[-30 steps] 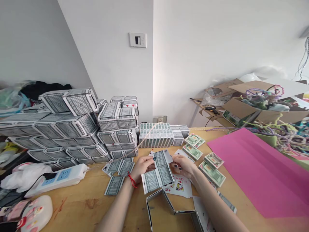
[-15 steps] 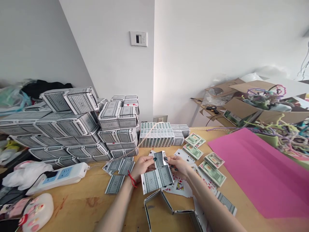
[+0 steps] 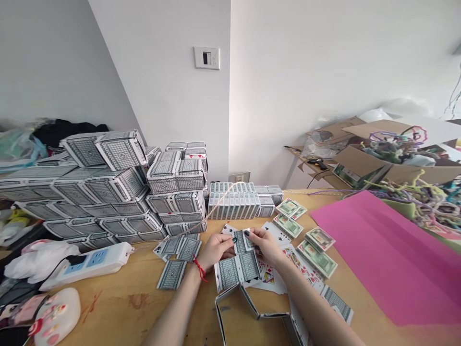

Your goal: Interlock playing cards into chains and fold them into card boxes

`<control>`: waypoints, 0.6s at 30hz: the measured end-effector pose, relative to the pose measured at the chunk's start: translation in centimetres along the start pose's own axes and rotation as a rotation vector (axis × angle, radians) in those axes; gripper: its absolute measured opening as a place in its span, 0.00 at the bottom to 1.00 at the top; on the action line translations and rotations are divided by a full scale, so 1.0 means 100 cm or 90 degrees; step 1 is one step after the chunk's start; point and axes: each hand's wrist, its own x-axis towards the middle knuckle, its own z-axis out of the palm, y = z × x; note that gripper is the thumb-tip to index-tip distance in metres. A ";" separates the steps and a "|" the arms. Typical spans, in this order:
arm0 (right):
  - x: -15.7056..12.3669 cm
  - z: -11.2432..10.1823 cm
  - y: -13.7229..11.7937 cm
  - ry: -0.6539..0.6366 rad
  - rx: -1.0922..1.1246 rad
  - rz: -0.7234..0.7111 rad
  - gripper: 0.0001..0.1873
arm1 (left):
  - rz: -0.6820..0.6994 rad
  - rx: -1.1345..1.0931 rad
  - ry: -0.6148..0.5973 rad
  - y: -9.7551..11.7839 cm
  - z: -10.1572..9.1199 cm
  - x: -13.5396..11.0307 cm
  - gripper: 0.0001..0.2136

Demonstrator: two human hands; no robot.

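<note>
Between my hands are joined playing cards (image 3: 228,273) with grey patterned backs, tilted above the table. My left hand (image 3: 216,250) pinches the left edge of the upper card, thumb on top. On the other side, my right hand (image 3: 265,244) is closed on that card's right part, where a white edge shows. Loose face-up cards (image 3: 272,279) lie beneath and to the right, partly hidden by my right forearm. A bent frame of joined cards (image 3: 248,302) stands just below my hands. Left of my left wrist are several face-down cards (image 3: 171,275).
Tall stacks of card-covered boxes (image 3: 118,182) rise at the left. A white power strip (image 3: 93,262) and a pale mouse-like object (image 3: 59,315) lie front left. Boxed decks (image 3: 234,204) line the back; green packs (image 3: 317,257) and a pink sheet (image 3: 382,259) are at right.
The joined cards have shifted slightly right and down and turned a little. My left hand moved right with them, while my right thumb and fingers have resettled on the upper card.
</note>
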 end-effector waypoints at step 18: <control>-0.005 -0.004 -0.008 -0.111 -0.157 -0.150 0.33 | 0.050 -0.092 0.130 -0.007 -0.005 0.009 0.11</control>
